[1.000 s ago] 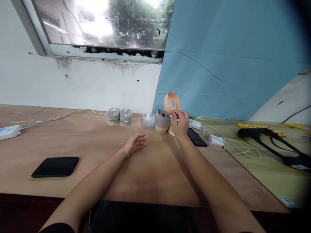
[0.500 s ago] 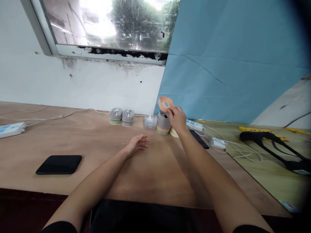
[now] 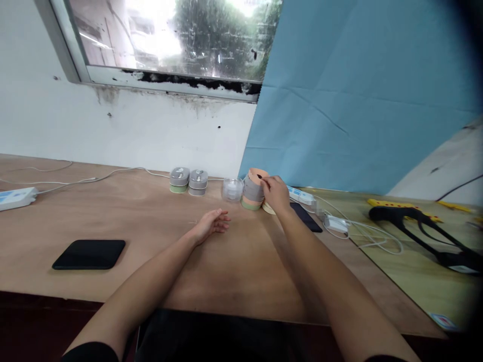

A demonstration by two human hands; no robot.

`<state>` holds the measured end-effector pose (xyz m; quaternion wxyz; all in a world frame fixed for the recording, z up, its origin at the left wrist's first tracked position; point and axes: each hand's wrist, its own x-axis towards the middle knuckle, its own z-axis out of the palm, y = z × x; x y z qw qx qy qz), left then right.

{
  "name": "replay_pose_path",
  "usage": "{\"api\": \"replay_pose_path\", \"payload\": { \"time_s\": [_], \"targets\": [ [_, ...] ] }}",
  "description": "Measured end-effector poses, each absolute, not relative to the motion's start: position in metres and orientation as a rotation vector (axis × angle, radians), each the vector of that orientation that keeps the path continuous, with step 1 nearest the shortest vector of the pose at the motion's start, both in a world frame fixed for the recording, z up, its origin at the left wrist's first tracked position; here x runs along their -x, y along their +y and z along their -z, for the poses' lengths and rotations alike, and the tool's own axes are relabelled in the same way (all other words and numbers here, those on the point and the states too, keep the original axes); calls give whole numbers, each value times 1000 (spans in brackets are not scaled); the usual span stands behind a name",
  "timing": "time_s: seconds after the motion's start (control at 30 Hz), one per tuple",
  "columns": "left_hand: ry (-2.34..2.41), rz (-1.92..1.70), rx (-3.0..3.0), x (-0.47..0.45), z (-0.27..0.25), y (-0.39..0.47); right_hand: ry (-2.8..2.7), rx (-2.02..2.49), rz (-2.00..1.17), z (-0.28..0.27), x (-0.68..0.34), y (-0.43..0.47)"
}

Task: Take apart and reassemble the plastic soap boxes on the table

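Observation:
My right hand (image 3: 276,193) pinches the near rim of a peach ring-shaped piece (image 3: 258,173), which has an opening in its middle. The piece rests on top of a stack of grey, peach and green bands (image 3: 252,193). My left hand (image 3: 212,225) lies on the table in front of the stack, fingers loosely spread and holding nothing. Clear round containers (image 3: 233,190) stand just left of the stack. A cream-coloured piece (image 3: 268,208), partly hidden by my right hand, sits on its right.
Two small grey lidded pots (image 3: 179,180) stand by the wall. A black phone (image 3: 89,254) lies at left, a dark flat device (image 3: 306,217) at right. White power strips (image 3: 17,198) and cables lie on both sides. A black-handled tool (image 3: 422,231) is far right.
My right hand has lowered the peach piece from a tilted position above the stack down onto its top. The left hand has stayed in place.

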<state>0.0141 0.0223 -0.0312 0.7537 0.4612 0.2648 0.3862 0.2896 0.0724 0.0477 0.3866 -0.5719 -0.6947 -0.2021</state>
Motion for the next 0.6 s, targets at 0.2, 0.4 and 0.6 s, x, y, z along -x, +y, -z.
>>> {"api": "replay_pose_path", "payload": {
  "time_s": [0.2,0.4,0.6],
  "targets": [
    [569,-840,-1018,-14,32,23,-1742,1456,508,-45,-289,66],
    [581,-846,-1013,-14,30,22,-1581,1398,549,-41,-279,51],
    [638,-973,-1013,-16,30,26,-1995,1042,435,3,-223,24]
  ]
}}
